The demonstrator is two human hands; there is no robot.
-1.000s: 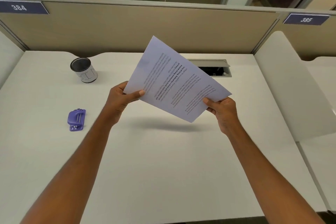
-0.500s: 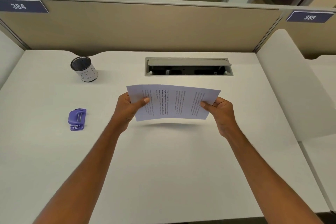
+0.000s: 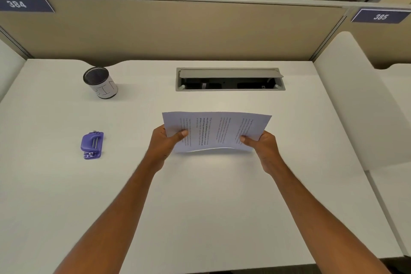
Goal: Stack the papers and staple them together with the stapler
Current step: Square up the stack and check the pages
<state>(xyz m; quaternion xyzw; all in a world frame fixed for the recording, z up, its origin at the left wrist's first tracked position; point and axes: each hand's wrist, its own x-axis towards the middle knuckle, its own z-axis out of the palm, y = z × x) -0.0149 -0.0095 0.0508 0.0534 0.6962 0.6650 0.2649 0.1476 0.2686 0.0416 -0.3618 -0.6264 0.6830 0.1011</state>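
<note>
- papers (image 3: 216, 132): centre of frame, held above the desk (image 3: 211, 207), printed side up, near edge sagging a bit; can't tell whether any part touches the desk
- left hand (image 3: 165, 143): clamped on the papers' left edge, thumb on top, other fingers hidden under the sheets
- right hand (image 3: 261, 147): clamped on the papers' right edge, thumb on top, other fingers underneath
- stapler (image 3: 92, 145): purple, flat on the desk at left of frame, well apart from both hands
- cup (image 3: 100, 82): upright, upper left, mesh rim, white wrap
- cable slot (image 3: 230, 79): upper centre, lid up
- partition tags: 384 (image 3: 16, 4) upper left, 385 (image 3: 380, 16) upper right
</note>
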